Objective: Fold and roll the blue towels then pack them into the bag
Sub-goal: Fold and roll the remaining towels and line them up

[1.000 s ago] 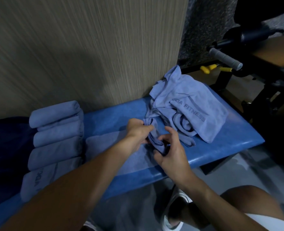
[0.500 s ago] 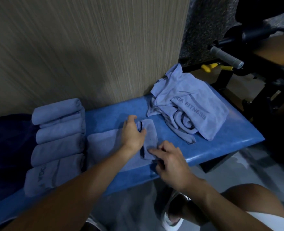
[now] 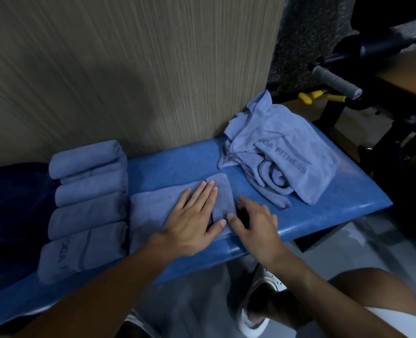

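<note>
A folded blue towel [image 3: 150, 211] lies flat along the middle of the blue padded bench [image 3: 336, 203]. Its right end is folded over into a small flap [image 3: 222, 191]. My left hand [image 3: 194, 220] presses flat on the towel with straight fingers, fingertips on the flap. My right hand [image 3: 255, 220] rests beside the flap's right edge, fingers loosely bent, fingertips touching the towel. Several rolled blue towels [image 3: 87, 198] lie side by side at the left. A crumpled heap of blue towels [image 3: 282, 154] printed "FITNESS" sits at the bench's right end.
A dark navy bag or cloth [image 3: 9, 215] lies at the far left of the bench. A wood-grain wall [image 3: 128, 69] stands behind. Black gym equipment with a grey handle [image 3: 336, 80] and yellow parts stands at the right. My knee and white shoe show below.
Both hands held the towel's right end bunched up a second ago; they laid it down as a folded flap, and my left hand has flattened onto it.
</note>
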